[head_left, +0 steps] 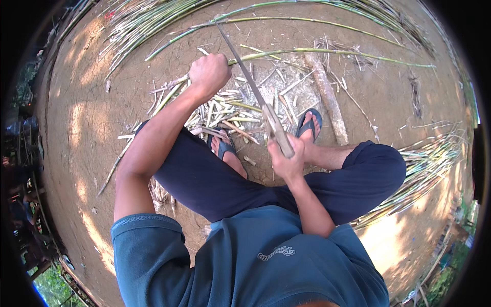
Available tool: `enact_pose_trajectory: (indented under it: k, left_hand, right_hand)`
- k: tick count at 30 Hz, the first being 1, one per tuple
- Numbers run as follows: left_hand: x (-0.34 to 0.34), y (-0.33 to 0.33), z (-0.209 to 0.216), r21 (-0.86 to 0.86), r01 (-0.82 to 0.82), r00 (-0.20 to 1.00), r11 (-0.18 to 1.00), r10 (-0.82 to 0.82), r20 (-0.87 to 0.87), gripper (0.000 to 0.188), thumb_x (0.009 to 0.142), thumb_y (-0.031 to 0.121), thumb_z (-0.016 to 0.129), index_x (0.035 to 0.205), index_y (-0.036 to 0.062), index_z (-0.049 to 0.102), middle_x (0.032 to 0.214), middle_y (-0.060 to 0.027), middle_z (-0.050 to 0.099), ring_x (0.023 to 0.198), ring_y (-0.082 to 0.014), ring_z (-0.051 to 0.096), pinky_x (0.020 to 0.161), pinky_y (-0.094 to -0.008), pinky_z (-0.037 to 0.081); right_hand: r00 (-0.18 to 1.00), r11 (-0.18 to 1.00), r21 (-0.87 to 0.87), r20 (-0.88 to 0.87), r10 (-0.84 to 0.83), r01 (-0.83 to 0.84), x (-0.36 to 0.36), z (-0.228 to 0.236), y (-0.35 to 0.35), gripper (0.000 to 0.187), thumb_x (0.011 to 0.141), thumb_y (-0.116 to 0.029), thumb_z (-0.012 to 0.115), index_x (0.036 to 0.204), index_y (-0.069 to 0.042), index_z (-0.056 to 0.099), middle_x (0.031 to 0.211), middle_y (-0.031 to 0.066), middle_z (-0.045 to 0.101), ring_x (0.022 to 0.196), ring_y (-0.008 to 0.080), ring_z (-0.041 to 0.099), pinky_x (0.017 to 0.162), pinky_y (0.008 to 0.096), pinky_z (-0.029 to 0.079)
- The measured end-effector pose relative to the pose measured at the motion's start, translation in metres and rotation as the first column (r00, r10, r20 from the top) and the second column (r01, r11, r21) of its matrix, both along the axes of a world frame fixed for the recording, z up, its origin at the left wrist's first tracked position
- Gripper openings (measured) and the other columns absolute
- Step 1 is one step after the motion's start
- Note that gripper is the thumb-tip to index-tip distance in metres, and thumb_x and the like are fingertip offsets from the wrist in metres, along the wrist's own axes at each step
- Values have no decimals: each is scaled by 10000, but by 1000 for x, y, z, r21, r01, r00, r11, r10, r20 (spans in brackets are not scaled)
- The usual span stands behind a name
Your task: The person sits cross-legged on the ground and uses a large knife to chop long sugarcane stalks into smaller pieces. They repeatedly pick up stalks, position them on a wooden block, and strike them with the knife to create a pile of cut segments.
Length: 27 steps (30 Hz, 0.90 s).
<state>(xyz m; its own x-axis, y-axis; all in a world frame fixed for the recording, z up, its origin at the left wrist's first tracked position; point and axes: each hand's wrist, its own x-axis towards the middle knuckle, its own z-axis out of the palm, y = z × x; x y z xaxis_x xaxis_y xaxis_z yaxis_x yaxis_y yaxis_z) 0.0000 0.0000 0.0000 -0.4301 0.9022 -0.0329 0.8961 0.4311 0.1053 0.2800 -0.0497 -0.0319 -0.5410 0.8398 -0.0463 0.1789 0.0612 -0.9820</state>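
My left hand (209,75) is closed around a long, thin, jointed green-yellow cane stalk (307,50). The stalk runs far out to the right and also shows on the lower left side of the fist. In my right hand (289,156), between my knees, is the wooden handle of a machete (249,77). Its narrow dark blade points up and to the left, crossing over the stalk just right of my left fist; whether it touches cannot be told. Below the blade, short cut cane pieces (217,110) lie heaped on the ground around my sandalled feet.
A barked log (327,97) lies on the dirt right of the cut pieces. Long canes (148,30) are spread along the far side, with one loose cane (317,20) nearer. Another cane bundle (429,161) lies beyond my right knee.
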Motion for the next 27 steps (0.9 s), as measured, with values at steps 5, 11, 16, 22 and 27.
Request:
enact_pose_trajectory:
  k: [5,11,16,22,27]
  left_hand:
    - [12,8,-1,9,63,998,998,-63,6,294,846,237,593,807,-32,705,803,-270,681,781,-424,695,698,-512,551]
    - [-28,21,-2,78,-51,997,996,55,-48,262,839,220,582,832,-13,702,778,-252,684,760,-414,694,694,-509,550]
    - [-19,9,2,26,-34,998,999,35,-47,271,847,234,600,827,-12,711,782,-249,686,753,-408,697,692,-502,551]
    - [-18,3,13,96,-42,996,994,49,-71,255,852,274,626,868,47,741,747,-218,689,709,-385,696,646,-474,549]
    - [-18,-15,32,108,-46,986,993,63,-152,277,869,319,614,889,77,746,708,-205,678,651,-375,684,607,-464,535]
  right_hand:
    - [997,1000,-8,-76,-25,24,-31,2,37,164,826,-119,634,737,19,619,568,16,535,521,77,493,490,287,392]
    - [885,897,118,-264,-385,425,-3,-32,-14,151,851,-115,618,765,8,602,572,14,528,510,106,480,507,315,401]
    - [813,823,49,136,-567,566,15,-102,-31,149,843,-126,634,810,15,596,618,91,570,540,149,521,532,332,421]
    - [757,999,34,653,-6,-22,-31,-97,-5,435,816,-176,666,1147,70,527,1154,248,577,1060,334,580,966,461,414]
    - [930,622,740,-13,-367,256,-83,-17,87,470,861,-277,637,1238,-13,538,1331,190,460,1282,342,415,1077,487,298]
